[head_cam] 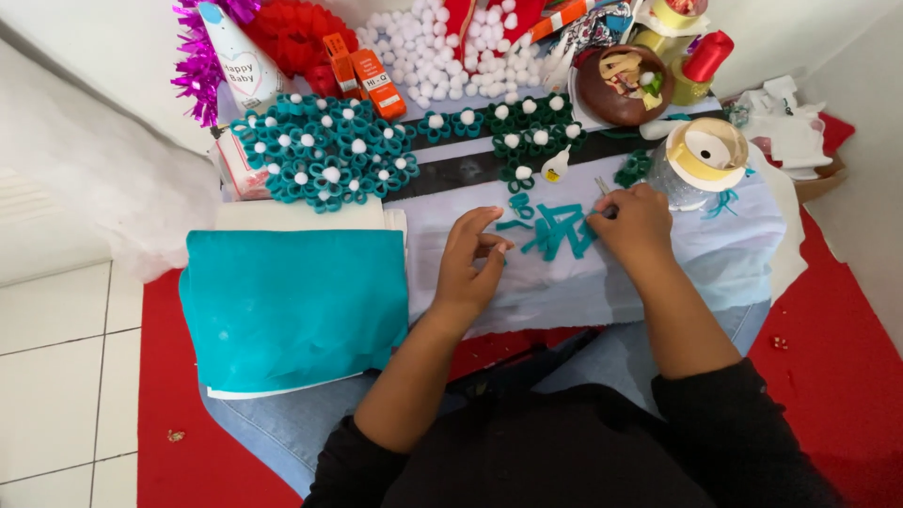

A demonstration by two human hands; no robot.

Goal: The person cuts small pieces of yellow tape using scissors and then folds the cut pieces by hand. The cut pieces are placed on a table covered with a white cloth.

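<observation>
1. We could not make out the small metal tool (602,185) poking out above our right hand (632,221); only its tip showed, and it may have been scissors or tweezers.
2. Our right fingers (607,209) were curled tight around that tool, so most of it stayed hidden in the fist.
3. Our left hand (473,256) rested on the pale cloth (734,254) that covered the table, its fingers half open and bent; the fingertips touched the near end of a small pile of teal felt strips (555,230).
4. The strips lay between the two hands, just in front of the right knuckles.
5. Whether the left thumb and forefinger actually pinched a strip, we could not tell.
6. A folded sheet of teal felt (292,306) lay to the left, partly over our lap.
7. Behind the strips sat a cluster of teal felt flowers (324,155) with white pompom centres.
8. A spool of yellow ribbon (707,150) stood just beyond the right hand.
9. The top edge cut off a heap of white pompoms (423,38) and a brown bowl (621,85) of odds and ends.
</observation>
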